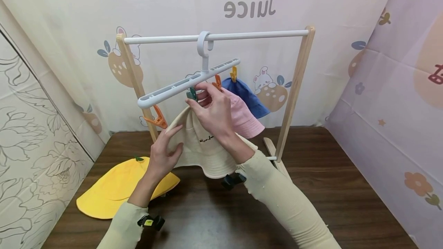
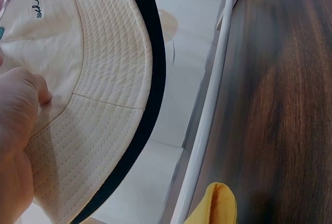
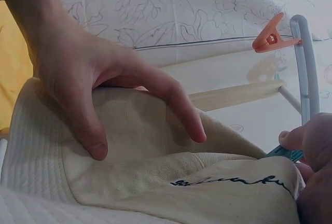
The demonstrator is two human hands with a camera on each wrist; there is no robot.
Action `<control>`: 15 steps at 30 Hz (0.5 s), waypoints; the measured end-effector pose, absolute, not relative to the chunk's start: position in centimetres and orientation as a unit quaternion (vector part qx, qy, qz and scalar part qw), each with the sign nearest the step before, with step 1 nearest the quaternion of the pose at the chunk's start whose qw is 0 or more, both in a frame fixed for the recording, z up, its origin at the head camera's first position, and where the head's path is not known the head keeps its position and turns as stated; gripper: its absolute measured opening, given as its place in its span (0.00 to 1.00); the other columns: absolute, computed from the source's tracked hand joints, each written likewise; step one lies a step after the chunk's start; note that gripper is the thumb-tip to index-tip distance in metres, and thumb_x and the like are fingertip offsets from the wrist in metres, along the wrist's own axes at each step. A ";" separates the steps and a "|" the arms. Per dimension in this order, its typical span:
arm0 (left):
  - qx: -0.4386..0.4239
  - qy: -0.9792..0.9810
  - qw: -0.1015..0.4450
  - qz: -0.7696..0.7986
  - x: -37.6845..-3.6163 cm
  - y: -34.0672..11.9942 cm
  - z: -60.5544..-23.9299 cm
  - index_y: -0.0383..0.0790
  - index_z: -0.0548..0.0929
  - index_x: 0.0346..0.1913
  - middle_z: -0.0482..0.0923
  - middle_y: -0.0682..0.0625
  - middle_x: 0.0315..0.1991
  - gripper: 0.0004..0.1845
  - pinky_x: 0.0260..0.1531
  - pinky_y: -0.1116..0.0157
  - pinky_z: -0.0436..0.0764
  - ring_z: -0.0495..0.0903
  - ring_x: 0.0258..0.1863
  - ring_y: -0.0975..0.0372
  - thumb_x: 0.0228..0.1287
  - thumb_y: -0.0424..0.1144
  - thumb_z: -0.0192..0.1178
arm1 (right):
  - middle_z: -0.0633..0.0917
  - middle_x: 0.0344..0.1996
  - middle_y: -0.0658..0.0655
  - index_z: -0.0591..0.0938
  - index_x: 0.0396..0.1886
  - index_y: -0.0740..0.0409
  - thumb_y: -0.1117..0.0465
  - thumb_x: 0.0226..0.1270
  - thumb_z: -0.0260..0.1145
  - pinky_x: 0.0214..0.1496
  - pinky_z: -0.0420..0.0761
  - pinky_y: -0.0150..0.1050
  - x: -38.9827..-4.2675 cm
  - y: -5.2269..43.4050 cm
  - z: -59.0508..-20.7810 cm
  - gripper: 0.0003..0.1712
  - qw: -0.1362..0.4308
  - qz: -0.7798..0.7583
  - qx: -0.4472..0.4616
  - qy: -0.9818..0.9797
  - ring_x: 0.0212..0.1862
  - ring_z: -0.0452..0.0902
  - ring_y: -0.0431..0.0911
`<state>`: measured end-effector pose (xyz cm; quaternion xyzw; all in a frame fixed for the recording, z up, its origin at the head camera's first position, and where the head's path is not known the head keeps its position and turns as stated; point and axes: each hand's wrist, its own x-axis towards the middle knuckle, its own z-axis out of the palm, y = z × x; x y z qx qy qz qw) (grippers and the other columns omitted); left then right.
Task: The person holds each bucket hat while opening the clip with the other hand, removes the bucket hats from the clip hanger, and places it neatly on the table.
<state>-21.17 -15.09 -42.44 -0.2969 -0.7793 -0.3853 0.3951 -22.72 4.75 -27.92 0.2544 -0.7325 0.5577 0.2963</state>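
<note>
A cream bucket hat (image 1: 216,162) with dark stitched lettering hangs below a light grey hanger (image 1: 169,90). At the hat's crown, my right hand (image 1: 216,112) pinches a dark green clip (image 1: 192,94) under the hanger's bar. My left hand (image 1: 162,155) holds the hat's left side. Its thumb and index finger (image 3: 179,105) lie on the near face of the cloth in the right wrist view; the other fingers are mostly hidden. The left wrist view shows the hat's stitched brim (image 2: 111,63) with a black edge. How far the green clip bites the cloth is hidden by my fingers.
The hanger hooks over a white rail (image 1: 256,35) on a wooden-legged rack. A free orange clip (image 1: 159,120) hangs at its near end. Behind are a pink hat (image 1: 247,120) and a blue hat (image 1: 247,97), both clipped. A yellow hat (image 1: 114,183) lies on the dark table (image 1: 325,180).
</note>
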 end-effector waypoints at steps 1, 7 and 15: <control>-0.296 -0.780 0.395 -0.385 -21.2 -15.1 -42.5 0.35 0.81 0.73 0.84 0.30 0.67 0.37 0.56 0.34 0.90 0.87 0.64 0.36 0.59 0.14 0.73 | 0.94 0.39 0.69 0.88 0.54 0.70 0.68 0.69 0.81 0.45 0.95 0.51 -22.7 4.8 -27.9 0.18 0.297 0.557 0.254 -0.733 0.37 0.93 0.58; -0.297 -0.781 0.395 -0.383 -21.2 -15.0 -42.7 0.36 0.81 0.73 0.84 0.31 0.67 0.38 0.55 0.34 0.90 0.87 0.64 0.37 0.59 0.14 0.73 | 0.94 0.39 0.69 0.88 0.55 0.70 0.68 0.69 0.82 0.45 0.95 0.51 -22.7 4.8 -28.0 0.18 0.298 0.557 0.252 -0.734 0.37 0.93 0.58; -0.300 -0.781 0.405 -0.370 -21.0 -15.1 -43.3 0.36 0.83 0.72 0.84 0.31 0.68 0.38 0.54 0.38 0.90 0.87 0.64 0.37 0.57 0.14 0.73 | 0.94 0.39 0.68 0.88 0.54 0.69 0.67 0.69 0.82 0.46 0.95 0.50 -22.7 4.8 -27.9 0.18 0.293 0.557 0.245 -0.737 0.37 0.93 0.58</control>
